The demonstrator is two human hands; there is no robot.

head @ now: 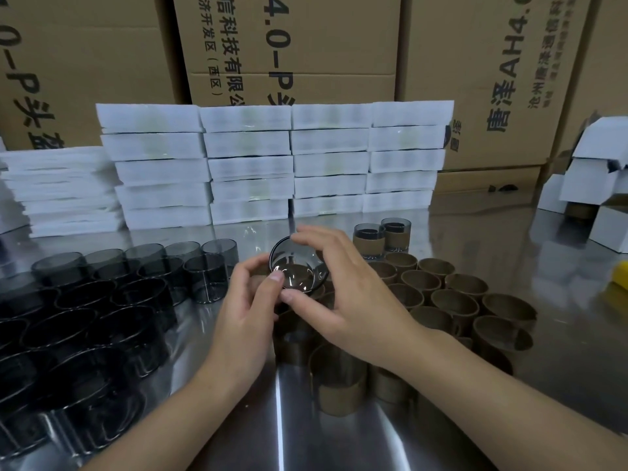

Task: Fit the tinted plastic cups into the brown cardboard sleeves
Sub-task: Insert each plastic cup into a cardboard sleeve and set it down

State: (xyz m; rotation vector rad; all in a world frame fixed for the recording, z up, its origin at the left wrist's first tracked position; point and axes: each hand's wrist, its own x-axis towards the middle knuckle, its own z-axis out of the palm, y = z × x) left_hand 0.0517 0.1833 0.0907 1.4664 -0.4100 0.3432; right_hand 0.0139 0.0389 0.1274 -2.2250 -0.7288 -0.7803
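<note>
A tinted plastic cup (296, 268) is held tilted above the steel table's middle, its open mouth facing me. My right hand (334, 294) grips its rim from the right, fingers over the top and thumb below. My left hand (249, 302) pinches the cup's lower left side, where a brown sleeve seems to sit, mostly hidden. Several bare tinted cups (102, 300) crowd the left of the table. Several empty brown cardboard sleeves (452, 300) stand on the right. Sleeved cups stand behind (382, 237) and in front (338, 382).
White foam trays (272, 161) are stacked along the back of the steel table (238, 419), with large cardboard cartons (306, 45) behind them. Small white boxes (591, 185) pile up at the far right beside a yellow object (620, 275).
</note>
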